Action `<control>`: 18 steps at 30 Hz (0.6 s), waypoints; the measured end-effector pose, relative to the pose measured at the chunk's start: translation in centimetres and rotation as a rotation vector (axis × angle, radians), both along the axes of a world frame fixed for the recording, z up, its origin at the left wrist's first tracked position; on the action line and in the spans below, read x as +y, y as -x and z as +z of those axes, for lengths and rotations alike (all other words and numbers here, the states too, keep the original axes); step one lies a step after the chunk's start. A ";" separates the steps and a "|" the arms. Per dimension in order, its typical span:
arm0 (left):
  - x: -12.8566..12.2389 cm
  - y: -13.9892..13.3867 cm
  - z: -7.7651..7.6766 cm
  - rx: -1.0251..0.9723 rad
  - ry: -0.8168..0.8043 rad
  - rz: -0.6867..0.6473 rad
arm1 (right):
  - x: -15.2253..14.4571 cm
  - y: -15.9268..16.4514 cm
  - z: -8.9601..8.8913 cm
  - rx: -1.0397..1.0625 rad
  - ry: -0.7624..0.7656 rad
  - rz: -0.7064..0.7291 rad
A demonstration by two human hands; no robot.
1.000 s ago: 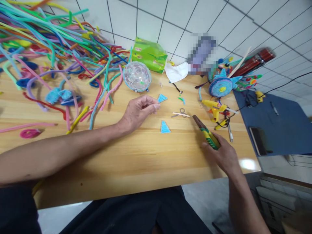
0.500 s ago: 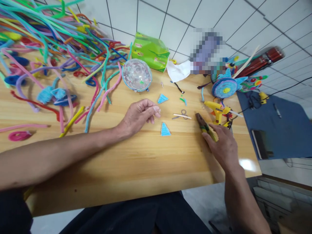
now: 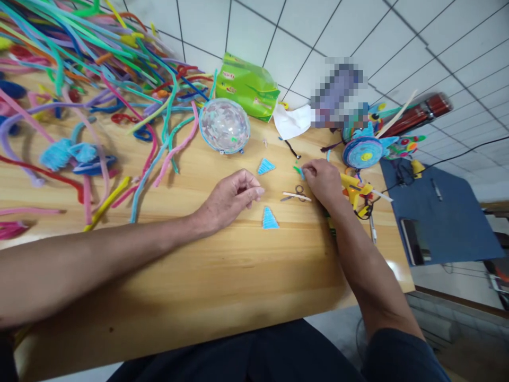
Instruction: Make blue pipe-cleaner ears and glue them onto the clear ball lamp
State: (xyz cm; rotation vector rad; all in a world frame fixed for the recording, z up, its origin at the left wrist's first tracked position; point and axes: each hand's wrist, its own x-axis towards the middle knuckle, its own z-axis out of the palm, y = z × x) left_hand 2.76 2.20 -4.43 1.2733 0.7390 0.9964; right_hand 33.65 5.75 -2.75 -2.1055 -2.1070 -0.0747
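My left hand [image 3: 234, 200] hovers over the wooden table, thumb and fingers pinched together; anything between the fingertips is too small to make out. Just beyond it and nearer me lie two blue striped triangular pieces, the far one [image 3: 266, 166] and the near one [image 3: 270, 218]. My right hand [image 3: 324, 180] is closed at its fingertips on a short blue pipe cleaner piece [image 3: 301, 173], beside a green scrap [image 3: 296, 169]. Small scissors [image 3: 299, 190] lie between the hands, with a pale stick [image 3: 296, 196] across them. Beneath my right forearm, the pliers [image 3: 331, 227] are mostly hidden.
Many coloured pipe cleaners [image 3: 99, 58] heap at the left. A clear dome [image 3: 225, 127] and a green packet [image 3: 248, 87] stand at the back. To the right are a yellow glue gun [image 3: 353, 191], a blue disc-shaped craft piece [image 3: 363, 153] and a red flask [image 3: 417, 116].
My right hand has let go of the pliers and moved left and away from me to the small blue and green scraps. My left hand stays pinched in nearly the same place.
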 end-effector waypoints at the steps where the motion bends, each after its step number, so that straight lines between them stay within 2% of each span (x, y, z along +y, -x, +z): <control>1: 0.0 0.0 0.0 -0.002 -0.006 0.002 | -0.1 0.1 0.2 -0.006 -0.008 -0.020; 6: 0.0 -0.2 -0.3 -0.033 0.000 0.023 | -1.3 0.6 2.8 0.088 -0.141 -0.160; 10: 0.1 -0.3 -0.4 -0.089 0.035 0.030 | -3.1 2.6 4.3 0.164 -0.100 -0.063; 12: 0.1 -0.3 -0.4 -0.096 0.058 0.026 | -3.7 3.9 4.1 0.170 -0.044 0.042; 15: 0.0 -0.2 -0.1 -0.065 0.069 0.003 | -3.7 5.6 2.8 0.124 0.012 0.174; 18: -0.1 -0.1 0.3 -0.044 0.062 -0.005 | -2.8 6.6 1.4 0.022 0.060 0.175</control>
